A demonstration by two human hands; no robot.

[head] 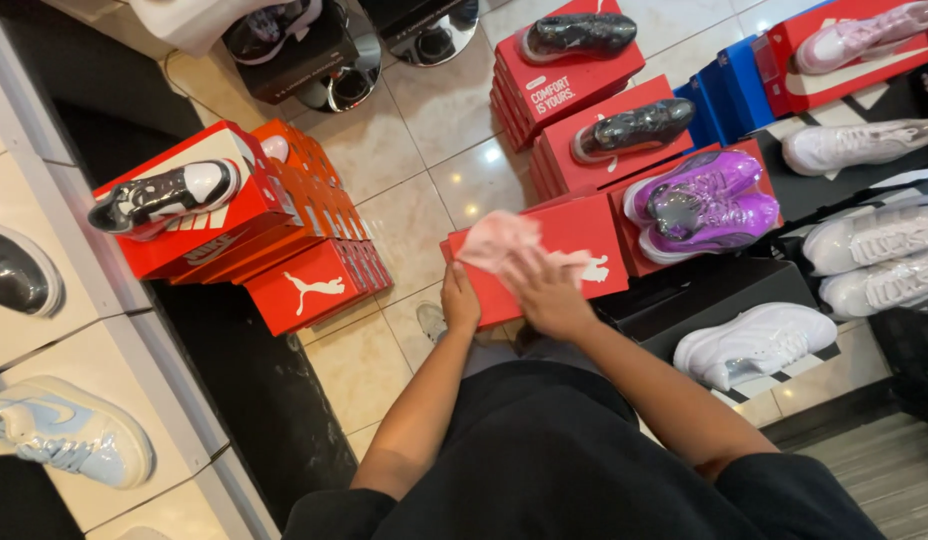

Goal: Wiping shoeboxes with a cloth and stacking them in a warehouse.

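Note:
My left hand (460,298) grips the near left edge of a red shoe box (596,232) that stands in front of me. My right hand (546,290) lies flat on the box's lid and presses a pink cloth (496,240) against it. The cloth is blurred. Nothing stands on top of this box.
Stacks of red boxes carry wrapped shoes: a black-and-white shoe (164,197) at left, dark shoes (576,36) and purple shoes (699,200) at right. White shoes (754,342) rest on black boxes. A pale blue shoe (69,430) sits on a shelf at left. Tiled floor (414,150) lies between.

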